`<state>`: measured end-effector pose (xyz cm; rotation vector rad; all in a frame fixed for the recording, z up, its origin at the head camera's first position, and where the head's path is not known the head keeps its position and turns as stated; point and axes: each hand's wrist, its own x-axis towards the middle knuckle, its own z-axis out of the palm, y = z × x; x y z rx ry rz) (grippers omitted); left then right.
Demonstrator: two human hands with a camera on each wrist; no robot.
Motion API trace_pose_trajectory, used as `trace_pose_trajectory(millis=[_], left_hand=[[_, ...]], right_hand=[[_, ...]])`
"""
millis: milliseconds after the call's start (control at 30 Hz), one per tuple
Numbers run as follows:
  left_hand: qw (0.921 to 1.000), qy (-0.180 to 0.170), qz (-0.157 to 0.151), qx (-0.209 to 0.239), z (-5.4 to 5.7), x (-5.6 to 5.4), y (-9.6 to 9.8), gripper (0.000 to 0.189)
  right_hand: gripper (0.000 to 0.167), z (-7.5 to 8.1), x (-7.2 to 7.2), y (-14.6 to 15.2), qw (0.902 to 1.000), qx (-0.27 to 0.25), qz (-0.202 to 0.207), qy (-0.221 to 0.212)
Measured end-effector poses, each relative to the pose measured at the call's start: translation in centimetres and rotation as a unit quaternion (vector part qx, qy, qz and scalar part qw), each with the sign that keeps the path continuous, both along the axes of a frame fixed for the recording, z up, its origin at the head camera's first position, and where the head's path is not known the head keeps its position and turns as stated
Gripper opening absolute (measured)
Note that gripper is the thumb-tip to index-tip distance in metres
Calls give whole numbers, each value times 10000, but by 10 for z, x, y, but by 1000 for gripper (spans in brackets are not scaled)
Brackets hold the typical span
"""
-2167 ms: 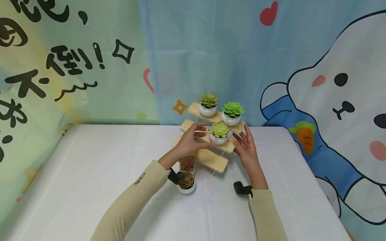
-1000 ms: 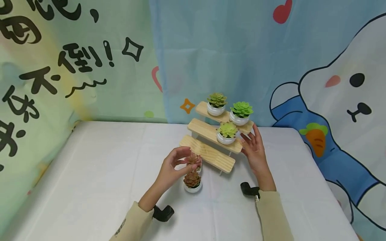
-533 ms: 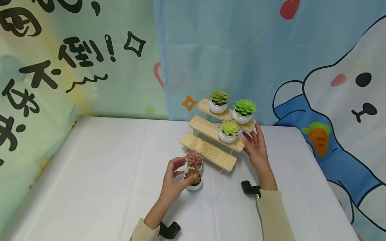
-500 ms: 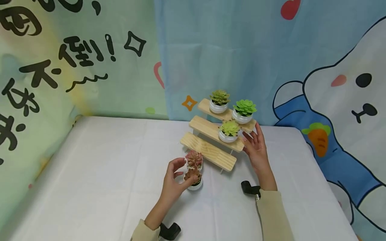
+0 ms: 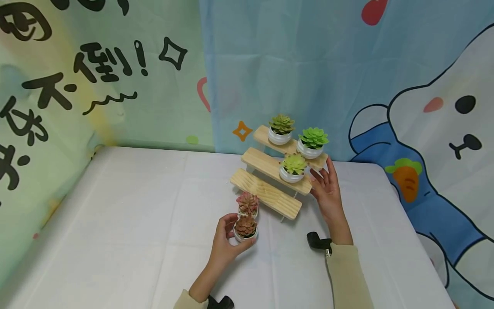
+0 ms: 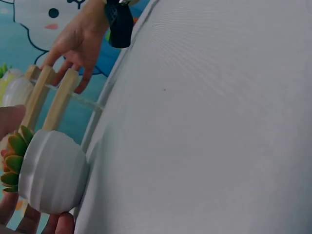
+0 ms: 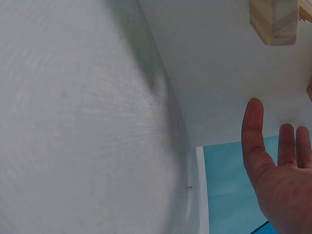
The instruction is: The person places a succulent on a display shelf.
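A brown potted succulent (image 5: 245,226) in a white pot stands on the table, with my left hand (image 5: 225,242) curved round it, thumb at the front and fingers on the far left. In the left wrist view, fingertips touch the ribbed white pot (image 6: 53,170). Just behind it is a reddish succulent (image 5: 248,203). My right hand (image 5: 328,197) is at the right end of a three-tier wooden shelf (image 5: 266,193), its fingers extended; the right wrist view shows these fingers (image 7: 253,131) apart from the nearest board. Three green succulents (image 5: 292,165) sit on the upper two boards.
A white cloth covers the table (image 5: 127,223). A printed curtain (image 5: 247,64) hangs behind it, close to the shelf's back. Black camera mounts (image 5: 319,241) are on both wrists. The lowest board (image 5: 266,194) bears no pot.
My left hand has left the shelf's middle board and come down toward me to the brown succulent, closing round its pot. The right hand has stayed by the shelf's right end.
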<state>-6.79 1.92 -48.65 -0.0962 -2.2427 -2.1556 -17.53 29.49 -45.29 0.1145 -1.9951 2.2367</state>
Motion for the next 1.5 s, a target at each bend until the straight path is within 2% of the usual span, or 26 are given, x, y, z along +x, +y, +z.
trace_pose_trajectory(millis=[133, 333, 500, 733, 1100, 1233, 1500], left_hand=[[9997, 28, 13, -247, -4, -2, 0, 71], [9964, 315, -161, -769, -8, -5, -1, 67], [9957, 342, -200, -837, -8, -5, -1, 66], [9971, 322, -287, -625, -6, -4, -3, 65], [9987, -266, -438, -48, -1, -1, -9, 66], [9979, -399, -500, -61, 2, 0, -11, 67], [9979, -421, -488, -42, 9, 3, -19, 68]], right_hand=[[71, -1, 0, 0, 10000, -19, -15, 0], [71, -5, -1, 2, 9999, -93, -55, 26], [71, -5, 0, 2, 9999, -85, -60, 66], [72, -1, 1, 0, 9998, -165, -67, 18], [72, 0, 1, -1, 9999, -156, -68, -26], [72, -1, 0, -1, 9999, -126, -55, 5], [71, -4, -3, 0, 10000, -81, 8, 32]])
